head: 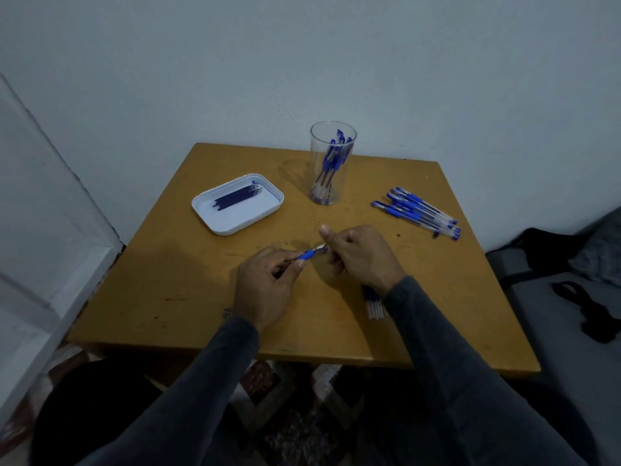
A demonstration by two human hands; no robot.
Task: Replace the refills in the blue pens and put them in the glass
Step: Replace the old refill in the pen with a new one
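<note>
My left hand point(265, 284) grips a blue pen point(307, 255) by its blue grip, tip pointing right. My right hand point(359, 255) is curled at the pen's tip, thumb raised; what its fingers pinch is hidden. A clear glass point(331, 193) at the back of the table holds several blue pens. A white tray point(232, 223) at the left holds several dark refills point(237, 196). A pile of blue pens point(418, 211) lies at the right. Several used refills point(374, 302) lie partly under my right wrist.
The wooden table point(201, 297) stands against a pale wall. A white door frame rises at the left. A grey seat with a black strap point(584, 311) is at the right. Patterned floor shows below the table's front edge.
</note>
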